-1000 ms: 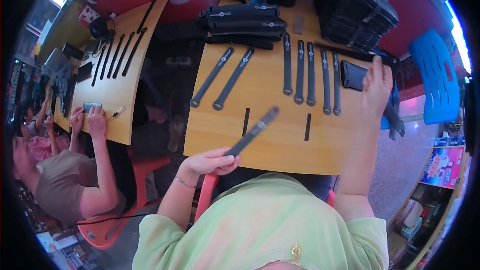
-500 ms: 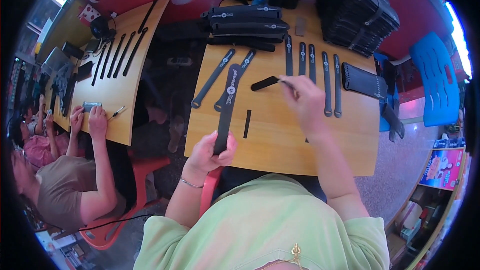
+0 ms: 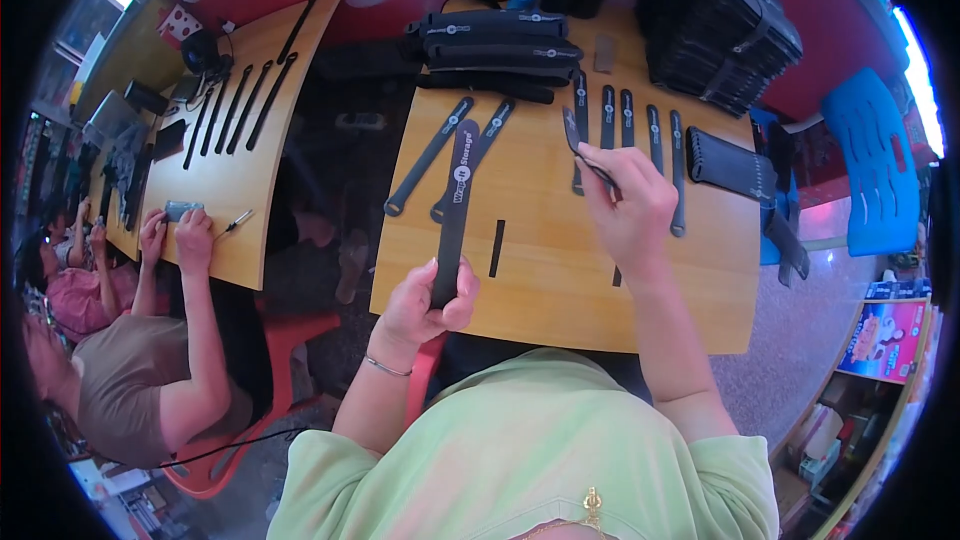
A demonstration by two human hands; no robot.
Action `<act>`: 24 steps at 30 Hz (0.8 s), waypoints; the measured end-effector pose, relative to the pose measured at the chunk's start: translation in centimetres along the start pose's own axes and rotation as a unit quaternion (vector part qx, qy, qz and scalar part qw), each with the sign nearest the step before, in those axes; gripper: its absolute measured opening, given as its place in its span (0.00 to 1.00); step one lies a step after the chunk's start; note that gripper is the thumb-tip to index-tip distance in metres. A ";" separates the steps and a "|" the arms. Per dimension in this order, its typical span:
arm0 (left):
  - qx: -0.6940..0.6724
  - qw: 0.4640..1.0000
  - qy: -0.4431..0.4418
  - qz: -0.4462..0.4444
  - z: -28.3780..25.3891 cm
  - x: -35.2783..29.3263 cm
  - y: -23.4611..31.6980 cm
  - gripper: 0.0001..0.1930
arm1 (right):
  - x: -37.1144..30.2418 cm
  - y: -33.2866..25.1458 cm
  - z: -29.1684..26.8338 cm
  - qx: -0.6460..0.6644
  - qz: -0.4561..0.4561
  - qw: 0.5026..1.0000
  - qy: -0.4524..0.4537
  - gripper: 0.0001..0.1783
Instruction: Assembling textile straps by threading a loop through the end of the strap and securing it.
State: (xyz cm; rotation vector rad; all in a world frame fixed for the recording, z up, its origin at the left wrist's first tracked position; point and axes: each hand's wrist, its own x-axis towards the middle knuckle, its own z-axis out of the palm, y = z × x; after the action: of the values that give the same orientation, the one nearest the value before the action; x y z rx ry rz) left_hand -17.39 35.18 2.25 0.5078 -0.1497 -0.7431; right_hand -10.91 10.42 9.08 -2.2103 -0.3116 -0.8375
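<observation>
My left hand (image 3: 425, 298) grips the lower end of a black strap (image 3: 457, 205), its pale-printed face toward me and its rounded end pointing away. Pinched in my right hand (image 3: 632, 202) is a short black strip (image 3: 572, 126), which sticks up from the fingertips. A thin dark piece also shows between those fingers, too small to make out. Two more black straps lie slanting at the left, one of them a loop-ended strap (image 3: 425, 162). On the right lies a row of several straps, including an outer strap (image 3: 678, 180). A narrow black strip (image 3: 497, 248) rests on the tabletop.
Bundled black straps (image 3: 495, 40) are piled at the back of the wooden table (image 3: 540, 310). A tall black stack (image 3: 715, 30) and a flat black bundle (image 3: 730, 162) sit at the right. A co-worker (image 3: 160, 370) works at another table (image 3: 235, 225) on the left.
My right hand has drawn slightly right and turned, so the short black strip has swung from lying leftward to pointing up and away. My left hand holds its strap almost unmoved.
</observation>
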 end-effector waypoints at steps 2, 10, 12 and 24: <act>-0.003 1.000 0.005 -0.008 0.0 0.2 -0.2 0.22 | -0.5 0.8 0.7 -0.036 -0.054 0.997 -0.042 0.14; -0.012 0.999 0.034 -0.005 0.7 0.4 -0.7 0.21 | -3.8 2.8 6.5 -0.089 -0.079 0.978 -0.172 0.06; -0.010 0.999 0.033 -0.002 0.8 0.4 -0.6 0.21 | -4.0 2.8 7.3 -0.094 -0.076 0.976 -0.180 0.05; -0.031 0.997 0.072 0.021 0.3 1.0 -0.4 0.20 | -4.0 2.2 8.4 -0.109 -0.020 0.955 -0.275 0.17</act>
State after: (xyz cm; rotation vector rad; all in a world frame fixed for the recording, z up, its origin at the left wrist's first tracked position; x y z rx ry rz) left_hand -16.98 34.16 2.27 0.4953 -0.0022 -0.6650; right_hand -8.97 15.08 0.91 -2.6302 -0.5513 -0.2630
